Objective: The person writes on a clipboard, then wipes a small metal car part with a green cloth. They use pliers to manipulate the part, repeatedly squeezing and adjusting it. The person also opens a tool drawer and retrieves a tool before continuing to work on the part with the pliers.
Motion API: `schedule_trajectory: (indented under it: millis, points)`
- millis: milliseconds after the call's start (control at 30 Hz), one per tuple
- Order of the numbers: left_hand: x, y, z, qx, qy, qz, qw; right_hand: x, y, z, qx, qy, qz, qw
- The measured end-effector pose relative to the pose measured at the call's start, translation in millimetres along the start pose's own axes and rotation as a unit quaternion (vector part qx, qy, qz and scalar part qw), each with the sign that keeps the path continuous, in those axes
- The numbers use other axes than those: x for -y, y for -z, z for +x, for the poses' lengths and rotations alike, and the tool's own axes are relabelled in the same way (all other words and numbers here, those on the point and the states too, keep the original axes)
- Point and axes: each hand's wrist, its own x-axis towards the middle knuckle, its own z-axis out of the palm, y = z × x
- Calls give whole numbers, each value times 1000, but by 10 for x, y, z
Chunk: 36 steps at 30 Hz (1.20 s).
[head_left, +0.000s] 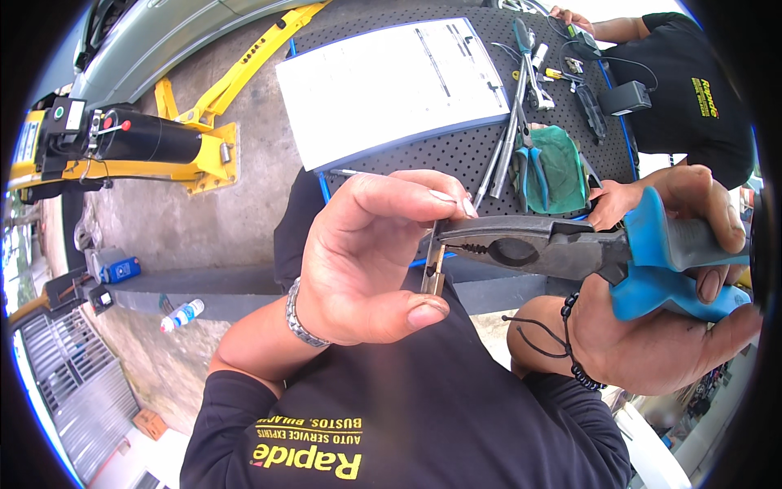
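My left hand [358, 253] holds a small flat brass-coloured metal piece [432, 277] upright between thumb and fingers. A silver bracelet [301, 316] sits on that wrist. My right hand [652, 342] is closed around the blue-and-grey handles of a pair of combination pliers [529, 243]. The dark jaws point left, and their tips meet the metal piece near the left fingertips. Whether the jaws clamp it, I cannot tell. A black braided cord [574, 359] circles my right wrist.
Beyond my hands is a perforated black table [423, 155] with a large paper sheet [383, 90], blue-handled pliers [533, 175], a green cloth [562, 159] and several tools. A co-worker [692, 90] in black stands at the right. A yellow vehicle lift [216, 159] and a water bottle [183, 314] are left.
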Motion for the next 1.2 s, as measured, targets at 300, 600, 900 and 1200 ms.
schedule_trajectory:
  millis: [300, 600, 900, 1200]
  points:
    - [14, 50, -27, 7, 4, -28, 1000, -89, -138, -49, 43, -18, 45, 998]
    - [-30, 96, -143, -23, 71, -90, 993, 28, -255, 2, 132, -98, 2, 986]
    - [9, 100, -191, -24, 86, -108, 990, 61, -325, 88, 132, -16, -36, 990]
    - [34, 67, -195, -20, 95, -116, 988, 133, -282, 59, 128, 30, -19, 991]
